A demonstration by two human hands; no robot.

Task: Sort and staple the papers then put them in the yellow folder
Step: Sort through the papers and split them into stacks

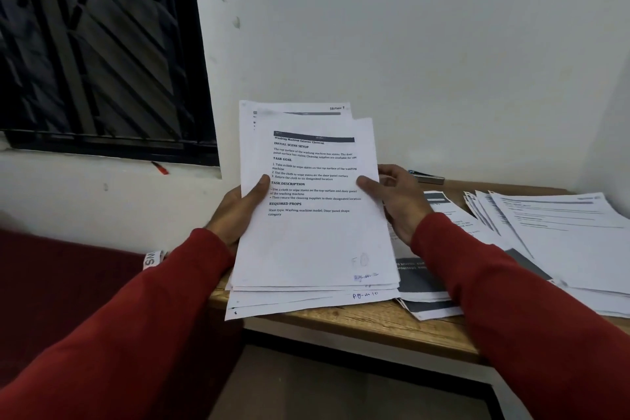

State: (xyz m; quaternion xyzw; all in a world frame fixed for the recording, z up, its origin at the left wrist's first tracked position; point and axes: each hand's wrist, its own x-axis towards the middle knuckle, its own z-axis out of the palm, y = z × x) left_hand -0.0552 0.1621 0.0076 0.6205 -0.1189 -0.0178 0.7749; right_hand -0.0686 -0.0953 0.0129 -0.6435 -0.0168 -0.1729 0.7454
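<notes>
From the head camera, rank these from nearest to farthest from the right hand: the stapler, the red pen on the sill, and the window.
1. stapler, just behind the right hand
2. red pen, far left on the sill
3. window, upper left

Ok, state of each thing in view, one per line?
Held paper stack: lifted, unevenly fanned, printed side up.
Left hand: grips stack's left edge.
Right hand: grips stack's right edge.
Loose papers: spread flat on wooden table.
Stapler: lying by wall, untouched.
</notes>
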